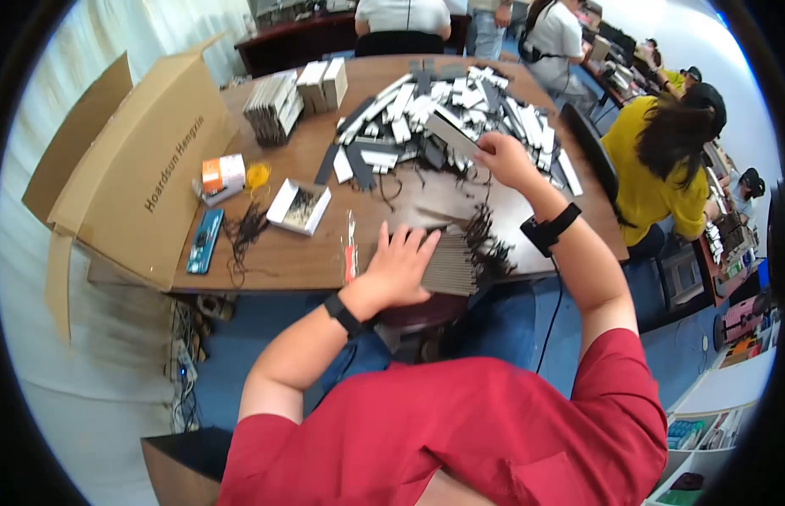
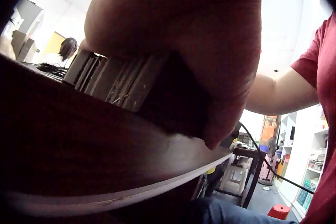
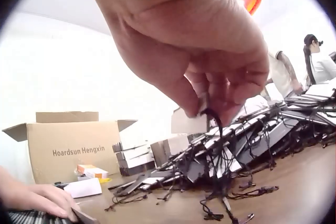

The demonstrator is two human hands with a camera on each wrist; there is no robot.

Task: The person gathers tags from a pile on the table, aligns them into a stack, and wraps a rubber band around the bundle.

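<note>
In the head view, my right hand (image 1: 506,160) pinches one end of a flat grey hang tag (image 1: 450,133), raised over the table. The right wrist view shows a black cord (image 3: 218,150) hanging from that pinched end, between thumb and fingers. My left hand (image 1: 399,266) lies with spread fingers across a row of grey hang tags (image 1: 450,268) packed side by side at the table's near edge. From the left wrist view, the thumb reaches down beside the end of this row (image 2: 113,79). Black cords (image 1: 491,244) bunch out on the row's right side.
A loose heap of white and dark tags (image 1: 460,97) covers the back of the table (image 1: 312,253). To the left stand stacked tags (image 1: 272,110), a small white box (image 1: 299,207), a blue packet (image 1: 205,243) and a large carton (image 1: 156,169). Other people sit beyond.
</note>
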